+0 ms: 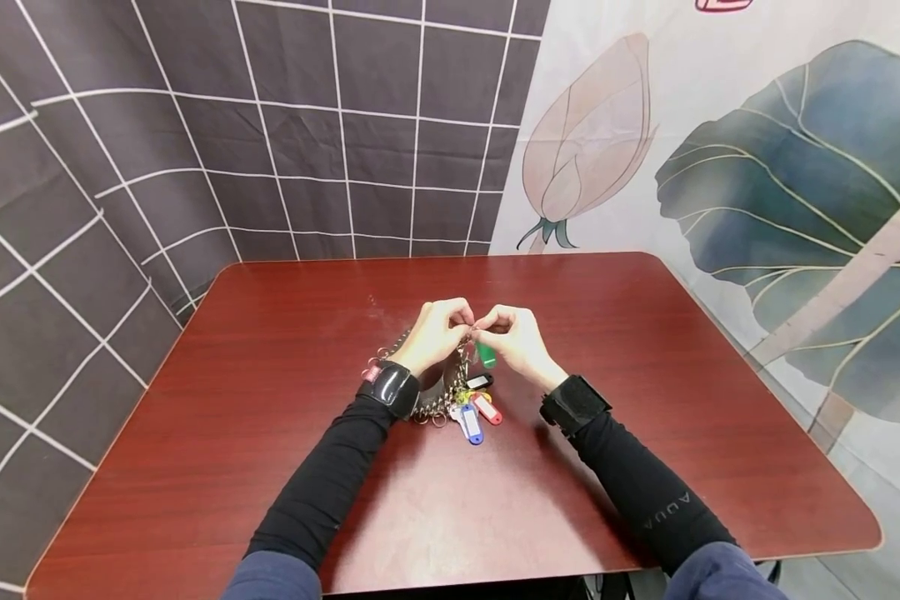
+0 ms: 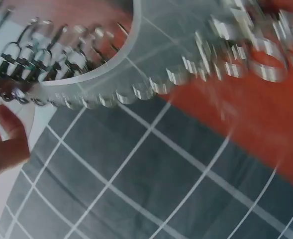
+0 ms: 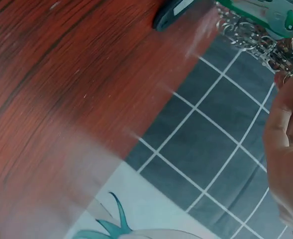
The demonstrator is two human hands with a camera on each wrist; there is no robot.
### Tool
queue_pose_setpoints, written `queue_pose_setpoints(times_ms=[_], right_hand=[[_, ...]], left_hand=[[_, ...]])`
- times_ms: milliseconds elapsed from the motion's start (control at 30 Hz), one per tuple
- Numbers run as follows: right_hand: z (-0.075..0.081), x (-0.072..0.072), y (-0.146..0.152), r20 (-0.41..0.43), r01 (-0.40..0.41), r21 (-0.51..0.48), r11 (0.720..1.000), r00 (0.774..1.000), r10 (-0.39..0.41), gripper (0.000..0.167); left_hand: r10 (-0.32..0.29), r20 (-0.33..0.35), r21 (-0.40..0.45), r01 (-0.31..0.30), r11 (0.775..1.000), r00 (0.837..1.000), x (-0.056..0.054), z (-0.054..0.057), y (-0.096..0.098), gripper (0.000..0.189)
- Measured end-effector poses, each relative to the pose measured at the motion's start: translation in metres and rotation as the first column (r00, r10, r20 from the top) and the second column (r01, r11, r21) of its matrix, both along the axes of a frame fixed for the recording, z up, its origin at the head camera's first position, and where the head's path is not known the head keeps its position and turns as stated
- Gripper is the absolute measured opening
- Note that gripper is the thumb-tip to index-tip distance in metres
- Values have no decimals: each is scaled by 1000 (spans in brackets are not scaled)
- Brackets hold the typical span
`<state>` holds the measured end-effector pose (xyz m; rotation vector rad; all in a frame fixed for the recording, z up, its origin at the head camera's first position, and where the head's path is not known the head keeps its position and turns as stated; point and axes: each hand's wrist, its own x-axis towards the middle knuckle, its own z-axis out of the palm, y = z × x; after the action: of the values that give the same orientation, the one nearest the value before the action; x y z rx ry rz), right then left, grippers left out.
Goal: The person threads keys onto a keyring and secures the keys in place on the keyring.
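In the head view my left hand (image 1: 433,333) and my right hand (image 1: 519,342) meet fingertip to fingertip above the table. A round metal hoop (image 2: 86,77), edged with many small rings and clasps, hangs below my left hand, whose thumb and fingers pinch its upper edge. My right hand pinches the small metal ring of a green key tag (image 1: 487,355), right beside the hoop's edge. The fingertips hide the exact contact. Below hang a black key tag (image 1: 480,382), a red key tag (image 1: 487,408) and a blue key tag (image 1: 471,423), with keys and a partly hidden yellow piece.
The reddish-brown table (image 1: 607,483) extends around the hands. A dark cloth with white grid lines (image 1: 300,150) hangs behind and to the left. At right hangs a white cloth with plant prints (image 1: 720,350).
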<state>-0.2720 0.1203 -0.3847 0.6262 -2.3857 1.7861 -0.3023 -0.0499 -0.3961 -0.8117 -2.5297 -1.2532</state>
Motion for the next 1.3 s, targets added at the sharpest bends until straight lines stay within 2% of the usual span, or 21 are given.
queue_pose_setpoints(times_ms=[100, 167, 267, 367, 467, 533, 700, 767, 833, 933, 1067, 1167, 1300], right_hand=[[5, 8, -1, -55, 9, 60, 998, 998, -6, 10], [5, 9, -1, -65, 9, 77, 997, 998, -5, 9], [-2, 2, 2, -35, -2, 36, 999, 999, 4, 10], [-11, -8, 6, 5, -4, -24, 1000, 1000, 4, 13], [-17, -15, 8, 20, -1, -56, 998, 1000, 2, 16], [-18, -15, 9, 21, -6, -58, 998, 1000, 7, 17], [-18, -16, 9, 13, -19, -22, 1000, 1000, 19, 16], [-19, -16, 9, 17, -23, -16, 1000, 1000, 23, 16], [-19, -17, 10, 32, -26, -32, 999, 999, 27, 17], [-19, -19, 9, 65, -16, -68, 998, 998, 21, 17], [-18, -20, 9, 86, -2, -92, 996, 996, 10, 18], [-17, -19, 8, 72, -11, -94, 996, 997, 18, 18], [-18, -18, 8, 48, -28, -66, 997, 998, 32, 18]], left_hand=[[9, 88, 23, -12, 1000, 996, -1, -1, 0, 9], [15, 116, 9, -16, 1000, 993, -1, -2, 0, 9], [-8, 86, -12, 9, 1000, 996, -1, 0, 1, 8], [-24, 3, -35, 24, 999, 1000, 0, 1, 1, 10], [-16, -62, -42, 14, 999, 998, 0, 2, 1, 11], [-1, -54, -27, 0, 1000, 999, -1, 1, 1, 11], [26, 79, 17, -27, 999, 997, -3, 1, 2, 10], [21, 102, 15, -22, 1000, 995, -3, 1, 2, 11], [-1, 91, 13, 0, 1000, 996, -3, 2, 2, 11], [-34, 36, 11, 34, 999, 999, -2, 3, 1, 12], [-35, -12, 14, 35, 999, 999, 0, 4, 1, 12], [-22, 10, 26, 22, 999, 1000, -1, 4, 1, 11], [-14, 84, 38, 10, 999, 996, -3, 1, 0, 11]])
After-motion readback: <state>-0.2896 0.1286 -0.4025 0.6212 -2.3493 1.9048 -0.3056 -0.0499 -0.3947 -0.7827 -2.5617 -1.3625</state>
